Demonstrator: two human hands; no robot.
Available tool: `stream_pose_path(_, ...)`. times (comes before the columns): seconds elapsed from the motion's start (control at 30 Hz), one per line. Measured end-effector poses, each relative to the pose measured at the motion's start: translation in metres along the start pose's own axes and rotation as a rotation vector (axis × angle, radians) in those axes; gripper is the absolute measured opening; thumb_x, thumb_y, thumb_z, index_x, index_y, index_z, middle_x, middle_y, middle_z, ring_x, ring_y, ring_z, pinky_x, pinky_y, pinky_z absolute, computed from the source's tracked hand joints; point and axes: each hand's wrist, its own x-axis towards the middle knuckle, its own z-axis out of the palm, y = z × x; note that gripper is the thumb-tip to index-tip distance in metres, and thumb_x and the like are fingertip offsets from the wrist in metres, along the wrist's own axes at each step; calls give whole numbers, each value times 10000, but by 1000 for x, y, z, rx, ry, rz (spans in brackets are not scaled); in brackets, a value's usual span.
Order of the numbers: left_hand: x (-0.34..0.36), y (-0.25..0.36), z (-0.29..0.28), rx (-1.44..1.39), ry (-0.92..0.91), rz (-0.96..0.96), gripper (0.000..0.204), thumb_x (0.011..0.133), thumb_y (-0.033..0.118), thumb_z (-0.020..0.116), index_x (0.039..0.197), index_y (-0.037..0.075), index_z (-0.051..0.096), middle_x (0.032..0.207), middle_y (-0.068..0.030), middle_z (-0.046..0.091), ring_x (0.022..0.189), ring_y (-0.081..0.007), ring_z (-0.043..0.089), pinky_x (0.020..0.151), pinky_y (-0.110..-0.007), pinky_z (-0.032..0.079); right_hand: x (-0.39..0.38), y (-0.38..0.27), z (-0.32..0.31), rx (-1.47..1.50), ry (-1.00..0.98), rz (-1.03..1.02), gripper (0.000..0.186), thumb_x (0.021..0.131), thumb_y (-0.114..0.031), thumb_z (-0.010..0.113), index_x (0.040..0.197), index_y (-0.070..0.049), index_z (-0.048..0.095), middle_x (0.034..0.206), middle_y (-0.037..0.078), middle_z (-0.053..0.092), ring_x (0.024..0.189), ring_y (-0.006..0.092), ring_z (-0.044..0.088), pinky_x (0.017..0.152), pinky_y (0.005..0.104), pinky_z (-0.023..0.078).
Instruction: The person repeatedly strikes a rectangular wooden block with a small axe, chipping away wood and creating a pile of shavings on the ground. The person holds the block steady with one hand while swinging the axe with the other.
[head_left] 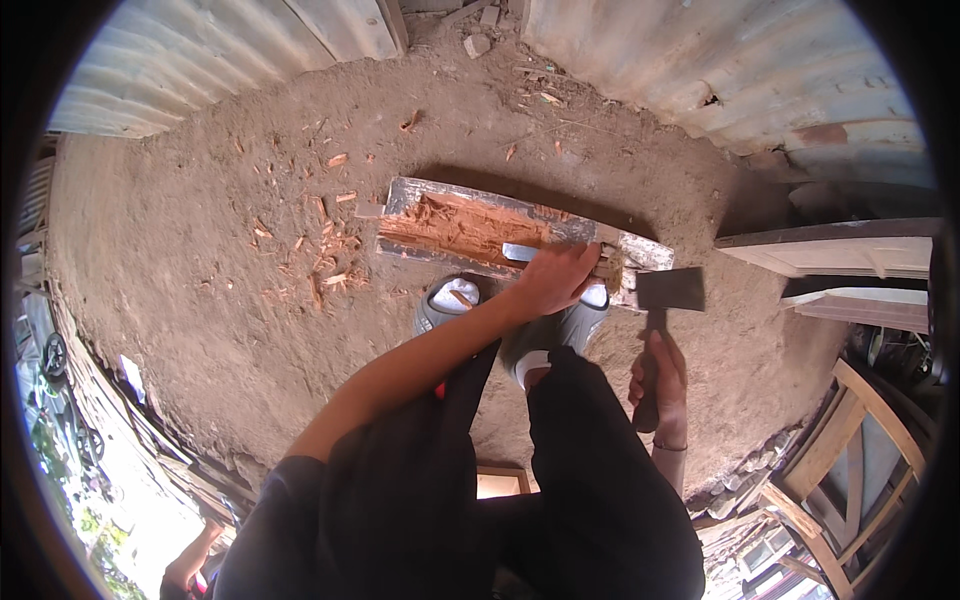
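Observation:
A long wooden board [505, 268] with worn grey-white paint lies on the dirt in front of my feet. Its upper face is cut into a rough reddish hollow [450, 222]. My left hand [553, 278] is closed around a chisel [519, 252], whose flat metal blade points left over the hollow. Part of the chisel's handle is hidden by my fingers. To the right, my right hand [664, 378] grips a hammer [671, 289] by its dark handle. The hammer's blocky head is raised near the board's right end, apart from the chisel.
Reddish wood chips [325, 245] are scattered left of the board. My shoes [437, 305] stand close against its near side. Corrugated metal sheets [720, 60] border the far side. Wooden panels [830, 250] and a wooden frame [850, 460] stand at right. Another person's arm [195, 555] shows lower left.

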Motion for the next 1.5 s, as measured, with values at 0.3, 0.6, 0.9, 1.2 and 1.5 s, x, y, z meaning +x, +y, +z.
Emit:
stream_pose_path(0.3, 3, 7, -5, 17, -19, 1, 384, 956, 306, 732, 1097, 23, 514, 873, -166, 651, 826, -377, 679, 688, -488, 530, 13, 37, 29, 20, 148, -190, 465, 1069, -466, 571, 1267, -50, 507, 672, 30, 511, 430, 143, 506, 378, 300, 421)
stream_pose_path(0.6, 7, 6, -1, -14, -83, 21, 418, 971, 329, 718, 1169, 15, 526, 884, -170, 671, 832, -380, 701, 696, -484, 553, 12, 21, 27, 353, 430, -285, 453, 1075, -475, 555, 1260, -62, 530, 666, 15, 491, 450, 130, 514, 390, 291, 423)
stream_pose_path(0.9, 0, -2, -3, 59, -83, 37, 402, 975, 327, 714, 1153, 21, 523, 873, -169, 668, 807, -377, 703, 680, -475, 559, -1, 9, -9, 85, 123, -79, 412, 1069, -484, 582, 1240, -109, 566, 664, 16, 509, 419, 126, 491, 361, 285, 399)
stream_pose_path(1.2, 0, -1, -6, 30, -78, 81, 433, 966, 335, 716, 1197, 16, 536, 871, -160, 671, 775, -363, 712, 642, -469, 558, 5, 30, 26, 21, -4, -49, 437, 1053, -440, 602, 1249, -55, 535, 658, 36, 517, 433, 147, 510, 372, 311, 422)
stream_pose_path(1.5, -5, -4, -7, 36, -25, 83, 478, 957, 346, 712, 1267, 14, 563, 961, -157, 687, 829, -352, 717, 713, -453, 574, 10, 27, 18, 321, 433, -257, 335, 1050, -358, 598, 1244, -94, 526, 686, 10, 472, 464, 122, 484, 391, 300, 407)
